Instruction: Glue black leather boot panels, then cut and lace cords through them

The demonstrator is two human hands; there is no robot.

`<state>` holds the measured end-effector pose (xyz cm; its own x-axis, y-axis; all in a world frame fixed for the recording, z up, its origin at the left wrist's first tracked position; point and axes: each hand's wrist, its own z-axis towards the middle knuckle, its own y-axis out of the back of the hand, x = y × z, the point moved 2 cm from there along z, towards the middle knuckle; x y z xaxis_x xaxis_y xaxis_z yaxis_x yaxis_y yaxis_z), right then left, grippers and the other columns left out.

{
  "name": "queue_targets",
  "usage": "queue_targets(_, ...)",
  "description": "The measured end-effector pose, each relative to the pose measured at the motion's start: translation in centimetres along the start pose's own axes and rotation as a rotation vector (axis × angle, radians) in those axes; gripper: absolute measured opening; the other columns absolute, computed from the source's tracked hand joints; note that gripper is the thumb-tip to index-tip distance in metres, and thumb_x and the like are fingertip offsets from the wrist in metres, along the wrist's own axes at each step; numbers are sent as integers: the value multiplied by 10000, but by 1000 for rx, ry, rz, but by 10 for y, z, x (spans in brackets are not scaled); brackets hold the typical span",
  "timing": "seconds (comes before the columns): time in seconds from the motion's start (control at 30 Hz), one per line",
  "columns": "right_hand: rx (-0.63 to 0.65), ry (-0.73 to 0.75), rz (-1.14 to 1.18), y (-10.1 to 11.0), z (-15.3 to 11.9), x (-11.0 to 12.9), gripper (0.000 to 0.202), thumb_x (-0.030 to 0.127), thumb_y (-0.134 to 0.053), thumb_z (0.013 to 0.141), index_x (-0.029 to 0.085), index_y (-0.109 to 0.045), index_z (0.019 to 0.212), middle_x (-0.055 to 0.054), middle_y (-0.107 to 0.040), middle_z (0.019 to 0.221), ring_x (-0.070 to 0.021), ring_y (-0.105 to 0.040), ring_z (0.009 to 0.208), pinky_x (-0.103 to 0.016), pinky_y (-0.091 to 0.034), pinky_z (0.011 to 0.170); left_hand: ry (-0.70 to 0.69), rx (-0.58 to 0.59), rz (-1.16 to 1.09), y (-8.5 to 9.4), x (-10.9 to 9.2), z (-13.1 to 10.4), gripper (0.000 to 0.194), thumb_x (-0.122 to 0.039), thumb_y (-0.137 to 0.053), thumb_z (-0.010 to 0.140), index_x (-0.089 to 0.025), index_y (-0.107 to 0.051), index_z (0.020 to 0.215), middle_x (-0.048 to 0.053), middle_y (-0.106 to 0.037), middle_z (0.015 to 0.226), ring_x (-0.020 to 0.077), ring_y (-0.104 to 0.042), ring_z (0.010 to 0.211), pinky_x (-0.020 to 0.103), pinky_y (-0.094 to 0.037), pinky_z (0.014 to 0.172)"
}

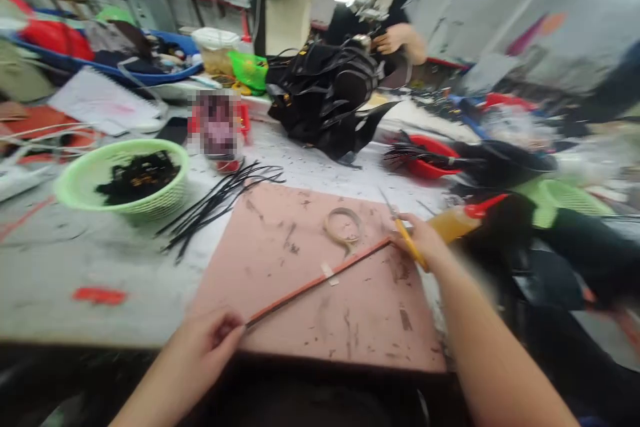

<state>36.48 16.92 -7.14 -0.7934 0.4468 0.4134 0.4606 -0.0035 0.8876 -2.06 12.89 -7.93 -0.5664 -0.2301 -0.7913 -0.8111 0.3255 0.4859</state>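
Observation:
Between my hands a narrow strip (295, 293), orange-red with a dark edge, runs slantwise across a pink board (280, 233). My left hand (213, 340) pinches its near end between thumb and finger. At the far end my right hand (423, 240) is closed around yellow-handled scissors (407, 240), blades pointing away; its fingertips touch the strip, though I cannot tell how firmly. A small pale piece of tape (329, 273) crosses the strip near its middle. Just beyond lies a roll of tape (327, 223), its loose end close to the strip.
Black cords (205, 213) lie left of the board, beside a green basket (75, 193) of black pieces. A black bag (325, 100) stands behind. To the right are a yellow glue bottle (453, 223) and a red bowl (430, 170). Another person's hand (400, 40) shows at the back.

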Motion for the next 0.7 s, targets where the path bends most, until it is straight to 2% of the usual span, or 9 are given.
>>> queue_targets(0.1,16,4,-21,-4,5,-11,537,337,-558,599,151,-528,1102,-35,-611,622,-231,-554,605,-313,-395,597,-34,24,109,-2,-9,-6,132,-304,-542,639,-206,-608,581,-23,-565,486,154,-485,469,225,-345,473)
queue_targets(0.23,19,-8,-34,-6,8,-18,567,377,-574,579,165,-529,1102,-66,-656,685,-257,-585,662,-324,-411,621,-17,1,153,-5,-6,-11,111,-265,-527,653,-199,-576,579,-36,-531,478,143,-458,466,217,-305,458)
queue_targets(0.7,0,-8,-83,-5,1,-14,528,352,-559,594,170,-535,1089,-71,-655,711,-265,-585,688,-345,-415,659,-19,-68,240,-11,-15,-15,90,-222,-521,624,-213,-551,540,-46,-472,443,132,-414,438,225,-276,467)
